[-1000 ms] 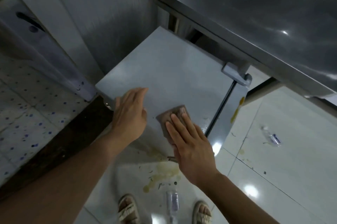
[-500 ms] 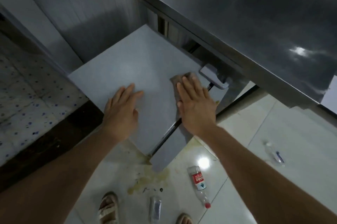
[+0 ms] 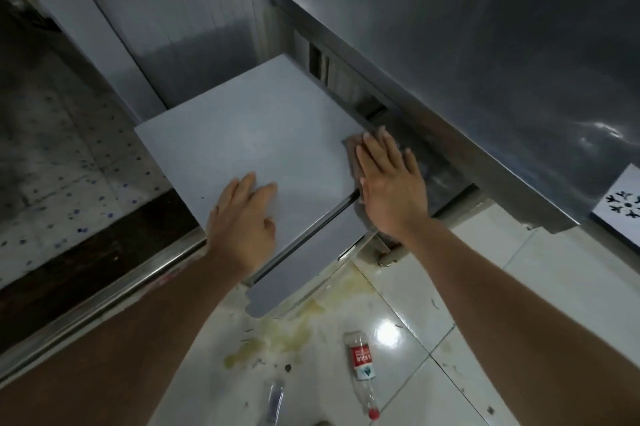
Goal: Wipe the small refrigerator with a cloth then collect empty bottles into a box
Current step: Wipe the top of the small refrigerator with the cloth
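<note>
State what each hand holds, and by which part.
The right hand presses flat on the cloth, pinning it to the refrigerator top; no gripping. The left hand rests flat, empty.

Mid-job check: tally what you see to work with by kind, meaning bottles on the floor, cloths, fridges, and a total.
Bottles on the floor: 2, a red-label bottle and a clear bottle
Cloths: 1, the cloth under the right hand
Small refrigerators: 1, the refrigerator
Total: 4
</note>
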A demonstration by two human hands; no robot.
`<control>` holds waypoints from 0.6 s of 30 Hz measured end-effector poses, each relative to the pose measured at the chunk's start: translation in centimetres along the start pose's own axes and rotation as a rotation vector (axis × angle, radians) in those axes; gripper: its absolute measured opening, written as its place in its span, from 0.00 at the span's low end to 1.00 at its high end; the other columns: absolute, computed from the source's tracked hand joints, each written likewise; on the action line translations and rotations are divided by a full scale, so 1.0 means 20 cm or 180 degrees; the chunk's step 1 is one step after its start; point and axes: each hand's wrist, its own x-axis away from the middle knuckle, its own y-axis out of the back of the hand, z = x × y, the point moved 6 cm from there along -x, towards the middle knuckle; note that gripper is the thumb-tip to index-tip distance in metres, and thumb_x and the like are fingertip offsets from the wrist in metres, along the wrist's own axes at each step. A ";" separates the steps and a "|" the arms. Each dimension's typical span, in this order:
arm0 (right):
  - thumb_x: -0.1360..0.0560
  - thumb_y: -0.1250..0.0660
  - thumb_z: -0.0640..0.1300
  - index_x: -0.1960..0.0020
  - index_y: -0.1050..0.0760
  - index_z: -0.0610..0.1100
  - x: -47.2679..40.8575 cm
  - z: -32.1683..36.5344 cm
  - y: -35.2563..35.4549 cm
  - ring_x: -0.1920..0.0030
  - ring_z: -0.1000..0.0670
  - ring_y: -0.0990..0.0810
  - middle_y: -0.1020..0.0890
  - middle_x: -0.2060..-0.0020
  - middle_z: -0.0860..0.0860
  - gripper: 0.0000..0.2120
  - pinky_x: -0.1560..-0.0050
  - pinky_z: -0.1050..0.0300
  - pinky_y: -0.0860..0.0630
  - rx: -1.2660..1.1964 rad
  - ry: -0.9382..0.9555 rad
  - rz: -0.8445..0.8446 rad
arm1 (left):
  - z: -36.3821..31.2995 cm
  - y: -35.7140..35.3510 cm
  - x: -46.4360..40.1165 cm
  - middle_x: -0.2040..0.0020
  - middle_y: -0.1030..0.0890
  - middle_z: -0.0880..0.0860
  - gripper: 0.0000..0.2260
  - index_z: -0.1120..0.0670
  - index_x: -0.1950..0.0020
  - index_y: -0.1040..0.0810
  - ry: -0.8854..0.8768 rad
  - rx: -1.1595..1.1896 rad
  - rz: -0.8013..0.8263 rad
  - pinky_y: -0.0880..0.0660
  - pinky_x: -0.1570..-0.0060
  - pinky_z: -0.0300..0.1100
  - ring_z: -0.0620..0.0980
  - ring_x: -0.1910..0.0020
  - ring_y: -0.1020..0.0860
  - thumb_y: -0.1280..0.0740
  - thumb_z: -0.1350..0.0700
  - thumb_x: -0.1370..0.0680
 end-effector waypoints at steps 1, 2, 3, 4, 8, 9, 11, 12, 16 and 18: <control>0.23 0.40 0.53 0.23 0.54 0.45 -0.06 -0.01 0.01 0.24 0.43 0.60 0.54 0.23 0.47 0.36 0.26 0.41 0.54 0.0036 -0.0002 0.0005 | -0.01 0.00 -0.01 0.23 0.47 0.51 0.26 0.46 0.26 0.40 0.0013 -0.0028 -0.0020 0.44 0.28 0.54 0.55 0.24 0.50 0.39 0.58 0.22; 0.23 0.40 0.53 0.23 0.54 0.44 -0.12 -0.01 0.01 0.23 0.42 0.58 0.53 0.23 0.47 0.36 0.26 0.41 0.53 0.0049 -0.0028 0.0022 | -0.03 0.00 -0.02 0.23 0.46 0.51 0.26 0.46 0.26 0.40 0.0011 -0.0060 -0.0050 0.43 0.28 0.54 0.55 0.24 0.50 0.39 0.58 0.22; 0.23 0.40 0.54 0.23 0.54 0.44 -0.17 -0.01 0.02 0.24 0.41 0.56 0.51 0.23 0.46 0.36 0.26 0.42 0.51 0.0029 -0.0073 0.0039 | -0.04 -0.01 -0.03 0.23 0.46 0.51 0.25 0.45 0.26 0.40 0.0004 -0.0088 -0.0086 0.43 0.28 0.54 0.56 0.24 0.51 0.40 0.58 0.22; 0.23 0.40 0.54 0.23 0.53 0.44 -0.20 0.00 0.02 0.24 0.40 0.53 0.49 0.23 0.46 0.35 0.27 0.42 0.49 -0.0014 -0.0119 0.0050 | -0.06 -0.02 -0.03 0.23 0.47 0.51 0.25 0.45 0.27 0.40 0.0002 -0.0106 -0.0123 0.43 0.28 0.54 0.57 0.24 0.51 0.40 0.58 0.22; 0.26 0.34 0.51 0.25 0.46 0.44 -0.13 -0.01 0.05 0.25 0.38 0.47 0.42 0.26 0.43 0.34 0.29 0.41 0.41 -0.0057 -0.0091 -0.0090 | -0.04 -0.03 -0.01 0.22 0.48 0.52 0.25 0.44 0.26 0.42 -0.0133 -0.0211 -0.0164 0.44 0.28 0.55 0.57 0.24 0.51 0.42 0.58 0.21; 0.27 0.32 0.50 0.26 0.44 0.45 -0.07 -0.02 0.06 0.25 0.38 0.46 0.42 0.26 0.43 0.34 0.29 0.41 0.40 -0.0094 -0.0068 -0.0153 | -0.03 -0.03 -0.01 0.22 0.48 0.52 0.25 0.44 0.25 0.42 -0.0189 -0.0240 -0.0122 0.44 0.28 0.54 0.57 0.24 0.51 0.42 0.57 0.21; 0.27 0.31 0.47 0.25 0.42 0.46 0.07 -0.05 0.04 0.25 0.38 0.47 0.43 0.25 0.44 0.35 0.28 0.40 0.40 -0.0233 -0.0126 -0.0180 | -0.02 -0.03 0.00 0.22 0.49 0.51 0.25 0.43 0.25 0.43 -0.0240 -0.0236 -0.0014 0.43 0.28 0.54 0.56 0.24 0.52 0.42 0.57 0.21; 0.27 0.30 0.47 0.25 0.43 0.46 0.14 -0.07 0.02 0.25 0.38 0.49 0.45 0.25 0.45 0.35 0.28 0.39 0.41 -0.0304 -0.0206 -0.0157 | -0.01 -0.03 -0.01 0.22 0.50 0.51 0.25 0.43 0.25 0.43 -0.0247 -0.0208 0.0031 0.43 0.28 0.54 0.56 0.24 0.52 0.42 0.57 0.21; 0.26 0.32 0.50 0.23 0.53 0.48 0.23 -0.11 -0.03 0.24 0.39 0.57 0.55 0.23 0.46 0.41 0.26 0.41 0.45 -0.0251 -0.0423 0.0155 | -0.03 -0.02 -0.02 0.22 0.50 0.51 0.26 0.43 0.25 0.42 -0.0193 -0.0108 0.0158 0.45 0.27 0.53 0.55 0.24 0.53 0.41 0.58 0.21; 0.24 0.34 0.50 0.23 0.56 0.50 0.17 -0.10 -0.02 0.24 0.40 0.59 0.58 0.23 0.48 0.40 0.26 0.39 0.44 -0.0195 -0.0376 0.0284 | -0.03 -0.02 -0.03 0.22 0.50 0.50 0.26 0.43 0.26 0.42 -0.0163 -0.0088 0.0171 0.44 0.28 0.54 0.56 0.24 0.53 0.41 0.58 0.22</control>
